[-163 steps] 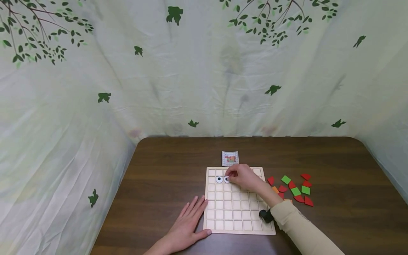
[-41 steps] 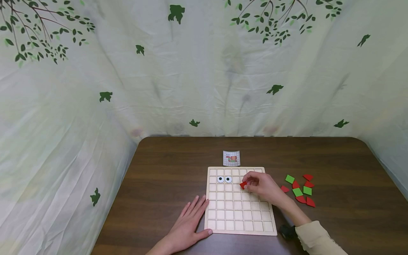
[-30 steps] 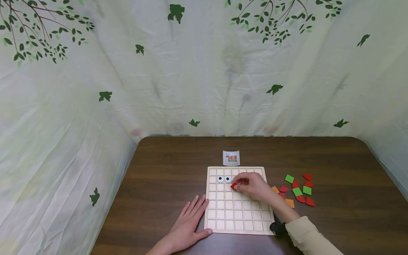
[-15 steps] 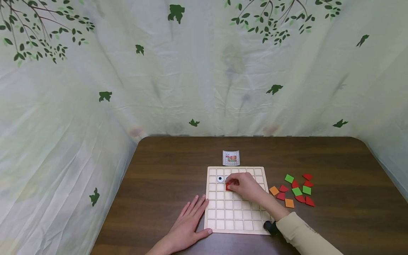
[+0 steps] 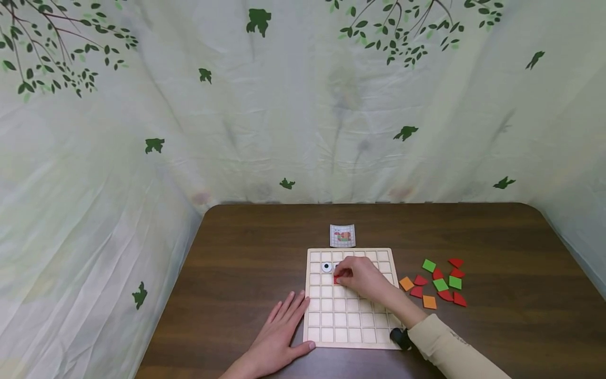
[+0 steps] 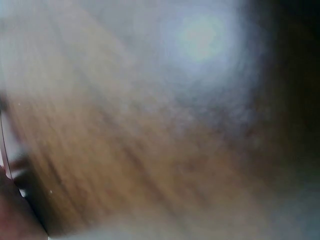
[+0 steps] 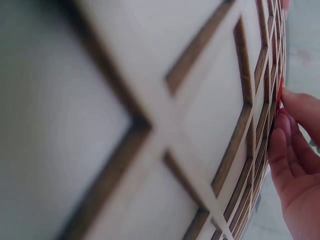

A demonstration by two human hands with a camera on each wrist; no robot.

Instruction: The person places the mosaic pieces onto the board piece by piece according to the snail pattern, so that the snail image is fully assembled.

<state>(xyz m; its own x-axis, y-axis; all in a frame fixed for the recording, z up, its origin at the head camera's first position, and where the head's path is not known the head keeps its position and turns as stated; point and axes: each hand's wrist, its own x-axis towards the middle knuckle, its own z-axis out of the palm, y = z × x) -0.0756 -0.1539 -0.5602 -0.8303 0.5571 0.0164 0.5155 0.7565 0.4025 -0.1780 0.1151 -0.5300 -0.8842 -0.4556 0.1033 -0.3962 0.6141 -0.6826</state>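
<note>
A pale wooden grid board (image 5: pixel 352 318) lies flat on the table. My right hand (image 5: pixel 361 276) pinches a small red tile (image 5: pixel 335 279) at a cell just below the second eye disc. Its fingers cover most of the tile; a sliver of the red tile (image 7: pixel 280 92) shows by the fingertips in the right wrist view. One white eye disc (image 5: pixel 326 267) sits in the second row, and the other is mostly hidden behind the hand. Spread flat, my left hand (image 5: pixel 279 334) rests on the table with fingertips and thumb at the board's left and near edges.
Right of the board lie loose tiles: green squares (image 5: pixel 440 285), orange squares (image 5: pixel 429 302) and several red tiles (image 5: pixel 459 299) with a curved side. A small picture card (image 5: pixel 342 236) lies beyond the far edge. A patterned cloth (image 5: pixel 303 105) hangs behind the table.
Earlier my right hand was at the second eye disc. Afterwards it carried a red tile leftward across the board to the cell below that disc. My left hand stays in place.
</note>
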